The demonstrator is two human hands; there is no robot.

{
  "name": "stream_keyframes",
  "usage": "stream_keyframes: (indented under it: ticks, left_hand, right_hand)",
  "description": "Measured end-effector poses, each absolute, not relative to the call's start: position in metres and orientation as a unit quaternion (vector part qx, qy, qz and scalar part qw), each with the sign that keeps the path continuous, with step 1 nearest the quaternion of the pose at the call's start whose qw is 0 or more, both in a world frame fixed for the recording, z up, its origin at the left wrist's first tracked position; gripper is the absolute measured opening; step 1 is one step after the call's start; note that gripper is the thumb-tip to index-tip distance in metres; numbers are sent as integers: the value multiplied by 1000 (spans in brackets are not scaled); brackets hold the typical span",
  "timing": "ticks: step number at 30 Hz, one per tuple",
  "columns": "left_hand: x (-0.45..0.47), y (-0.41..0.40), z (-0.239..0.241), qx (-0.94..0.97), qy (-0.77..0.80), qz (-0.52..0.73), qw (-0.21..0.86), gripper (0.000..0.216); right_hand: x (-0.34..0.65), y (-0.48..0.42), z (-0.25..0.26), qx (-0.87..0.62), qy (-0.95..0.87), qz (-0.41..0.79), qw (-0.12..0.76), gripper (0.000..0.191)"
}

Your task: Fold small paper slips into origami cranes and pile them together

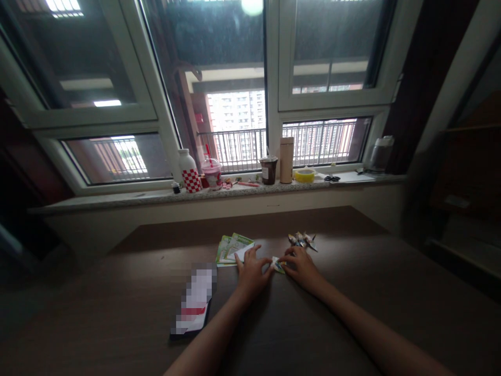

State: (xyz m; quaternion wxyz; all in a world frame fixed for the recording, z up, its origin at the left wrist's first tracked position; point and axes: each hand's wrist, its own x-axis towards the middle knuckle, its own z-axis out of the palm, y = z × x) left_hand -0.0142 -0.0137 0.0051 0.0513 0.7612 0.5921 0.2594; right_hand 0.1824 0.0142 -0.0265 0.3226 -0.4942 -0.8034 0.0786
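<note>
In the head view, a small piece of printed paper [278,265], white with green and dark marks, lies between my two hands low over the table. My left hand [252,274] pinches its left edge with thumb and forefinger, while the other fingers spread toward a fanned stack of green-and-white printed cards [225,251]. A plain white slip [243,254] on that stack is partly under those fingers. My right hand [303,267] closes its fingertips on the paper's right side. Just beyond my right hand sits a cluster of small pointed folded-paper pieces [303,239].
A phone [195,300] with a blurred screen lies left of my left forearm on the brown table [371,292]. Along the windowsill [242,192] stand a checkered bottle [190,172], drink cups [212,175], a tan cylinder [286,161], yellow tape [304,176] and scissors [332,178].
</note>
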Motion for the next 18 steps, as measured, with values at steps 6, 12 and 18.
stream_keyframes:
  ticks: [6,12,18]
  left_hand:
    - [-14,-12,7,762,597,245,57,9]
    - [-14,-13,8,762,595,250,59,7]
    - [-14,-13,9,763,588,262,68,4]
  right_hand:
    - [182,17,-29,-477,-805,88,342,15]
    - [181,16,-26,-428,-826,98,354,14]
    - [180,9,-16,-413,-832,112,355,6]
